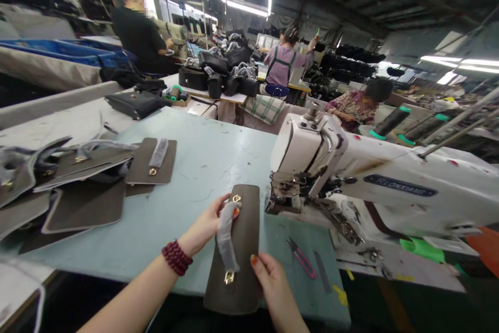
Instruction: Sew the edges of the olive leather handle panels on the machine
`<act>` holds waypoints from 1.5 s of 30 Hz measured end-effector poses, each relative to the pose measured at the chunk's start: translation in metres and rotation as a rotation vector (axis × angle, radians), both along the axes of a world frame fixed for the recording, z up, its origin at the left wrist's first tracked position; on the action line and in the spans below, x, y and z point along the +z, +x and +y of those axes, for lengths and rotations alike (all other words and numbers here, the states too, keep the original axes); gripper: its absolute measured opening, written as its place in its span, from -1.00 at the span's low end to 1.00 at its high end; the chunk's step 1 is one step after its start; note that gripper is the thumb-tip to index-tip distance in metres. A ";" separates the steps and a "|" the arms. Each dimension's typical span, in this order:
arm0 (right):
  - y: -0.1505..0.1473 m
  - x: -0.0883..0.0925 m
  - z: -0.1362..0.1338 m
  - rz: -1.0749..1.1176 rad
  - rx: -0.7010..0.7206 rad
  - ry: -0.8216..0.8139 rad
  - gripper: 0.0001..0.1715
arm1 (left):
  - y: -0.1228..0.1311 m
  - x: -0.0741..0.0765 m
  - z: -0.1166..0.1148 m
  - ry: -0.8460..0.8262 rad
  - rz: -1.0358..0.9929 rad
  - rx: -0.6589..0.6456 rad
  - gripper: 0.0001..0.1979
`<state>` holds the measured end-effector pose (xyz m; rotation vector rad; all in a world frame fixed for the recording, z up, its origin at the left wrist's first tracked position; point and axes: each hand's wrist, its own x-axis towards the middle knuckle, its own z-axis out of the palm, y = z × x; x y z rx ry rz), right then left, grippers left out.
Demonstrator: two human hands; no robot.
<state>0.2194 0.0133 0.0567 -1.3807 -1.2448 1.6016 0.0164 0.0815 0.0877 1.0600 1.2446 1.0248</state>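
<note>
A dark grey-brown bag panel (246, 250) lies lengthwise before me, with a plastic-wrapped handle (225, 237) fixed to it by gold-coloured fittings. My left hand (208, 226), a dark red bead bracelet at its wrist, reaches in from the left; its fingers close around the handle near the upper fitting, with some fingers hidden. At the lower right edge, my right hand (273, 281) pinches the panel, thumb on top and the other fingers underneath. Similar bag panels (88, 205) with wrapped handles are piled at the left of the pale blue-green table (202, 167).
A white sewing machine (374, 167) stands close on the right. Pink-handled thread snips (302, 259) and a thin grey strip (322, 270) lie before it. A black bag (136, 104) rests at the back left. Several people work beyond, near stacked black bags (214, 70).
</note>
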 end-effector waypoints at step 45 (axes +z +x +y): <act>0.000 0.071 -0.085 -0.657 0.002 0.672 -0.70 | -0.009 -0.031 -0.148 0.166 0.356 -0.165 -0.79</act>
